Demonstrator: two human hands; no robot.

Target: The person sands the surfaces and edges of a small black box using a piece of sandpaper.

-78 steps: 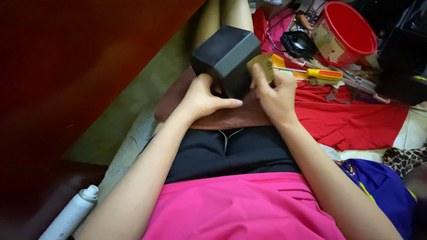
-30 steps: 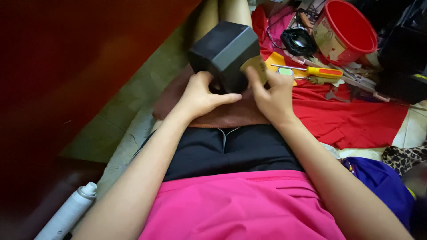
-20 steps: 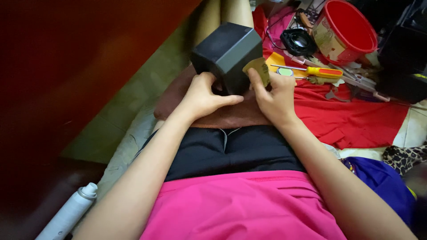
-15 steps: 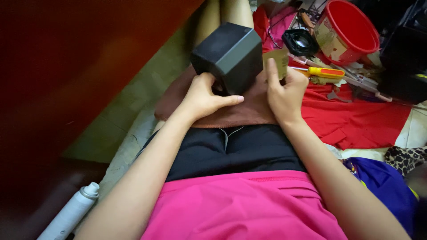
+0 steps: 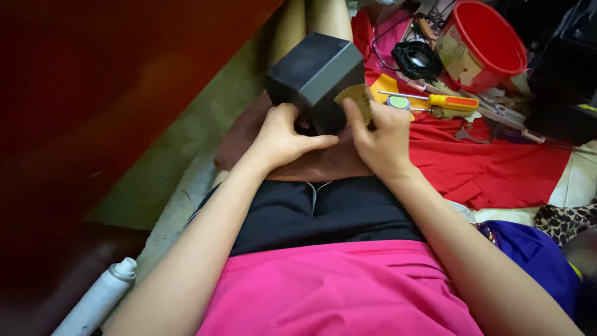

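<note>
Matte black box-shaped block [image 5: 317,78] is gripped at its lower edge by left hand [image 5: 283,134]; small tan sandpaper piece [image 5: 356,99] is pinched in right hand [image 5: 382,134] fingers against block's side

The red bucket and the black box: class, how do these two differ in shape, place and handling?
The red bucket is round and open-topped; the black box is square-edged and closed on the faces shown. The bucket stands untouched among the clutter; the box is tilted on the lap, gripped by the left hand and touched by the right hand. Both look plain and hard-walled.
</note>
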